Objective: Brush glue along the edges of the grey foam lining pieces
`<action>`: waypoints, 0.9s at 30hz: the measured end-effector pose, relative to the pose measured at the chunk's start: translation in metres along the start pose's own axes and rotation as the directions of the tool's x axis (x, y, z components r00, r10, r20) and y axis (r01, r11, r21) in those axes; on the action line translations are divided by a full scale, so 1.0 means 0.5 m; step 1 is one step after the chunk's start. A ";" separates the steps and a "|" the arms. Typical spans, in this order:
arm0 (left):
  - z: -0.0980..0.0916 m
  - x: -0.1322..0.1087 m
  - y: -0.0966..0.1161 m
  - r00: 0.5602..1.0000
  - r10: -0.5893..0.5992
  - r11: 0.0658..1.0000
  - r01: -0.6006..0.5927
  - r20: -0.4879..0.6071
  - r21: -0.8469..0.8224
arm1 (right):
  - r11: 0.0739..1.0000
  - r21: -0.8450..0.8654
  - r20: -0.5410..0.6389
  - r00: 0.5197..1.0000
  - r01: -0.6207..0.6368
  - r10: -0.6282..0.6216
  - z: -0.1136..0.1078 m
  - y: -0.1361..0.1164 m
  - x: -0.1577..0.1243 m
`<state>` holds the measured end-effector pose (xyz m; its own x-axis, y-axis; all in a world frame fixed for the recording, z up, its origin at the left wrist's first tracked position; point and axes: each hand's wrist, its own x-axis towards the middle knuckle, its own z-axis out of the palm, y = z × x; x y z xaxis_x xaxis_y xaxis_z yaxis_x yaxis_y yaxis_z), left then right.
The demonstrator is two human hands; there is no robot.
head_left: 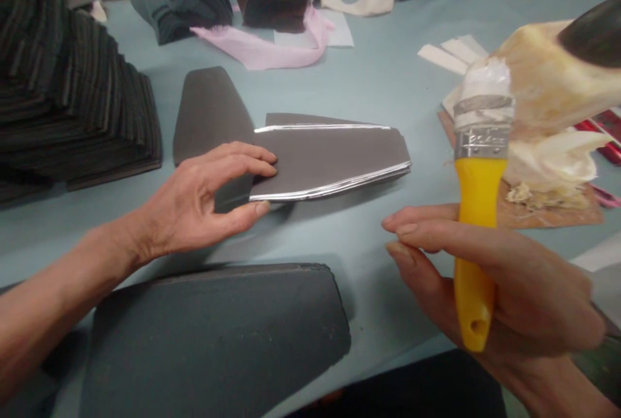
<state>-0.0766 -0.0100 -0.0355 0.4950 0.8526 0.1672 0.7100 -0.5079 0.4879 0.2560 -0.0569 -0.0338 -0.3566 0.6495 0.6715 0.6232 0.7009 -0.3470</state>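
Note:
My left hand (204,195) rests on the near end of a small stack of dark grey, tapered pieces (330,159) with shiny wet edges; thumb and fingers pinch that end. Under the stack lies another dark piece (206,110), pointing away. My right hand (490,282) grips a brush with a yellow handle (478,211), bristles up and caked with whitish glue, held to the right of the stack. In front of me lies a thick stack of grey pieces (218,334).
A tall fanned pile of dark pieces (72,94) stands at the left. Folded fabric, pink cloth (272,46) and beige strips lie at the back. At the right is a glue-crusted container (548,81) on a brown board (548,214), with white strips (449,55) behind.

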 end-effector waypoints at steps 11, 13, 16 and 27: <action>0.009 -0.003 -0.002 0.992 0.125 0.990 -0.127 0.030 0.054 | 0.998 -0.050 0.010 0.999 -0.050 0.050 -0.002 0.004 -0.033; 0.007 -0.004 0.002 0.994 0.105 0.992 -0.108 0.037 0.062 | 0.998 -0.050 0.015 0.999 -0.048 0.049 -0.004 0.003 -0.034; 0.007 -0.005 0.004 0.993 0.117 0.991 -0.118 0.027 0.062 | 0.997 -0.056 0.010 0.999 -0.044 0.044 -0.006 0.003 -0.033; 0.011 -0.003 0.020 0.988 0.155 0.976 -0.156 0.013 0.153 | 0.998 -0.062 -0.004 1.000 0.025 -0.025 -0.003 0.002 -0.023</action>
<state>-0.0676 -0.0172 -0.0355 0.6059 0.7616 0.2297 0.6923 -0.6471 0.3194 0.2618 -0.0641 -0.0409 -0.3696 0.6304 0.6827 0.6560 0.6973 -0.2888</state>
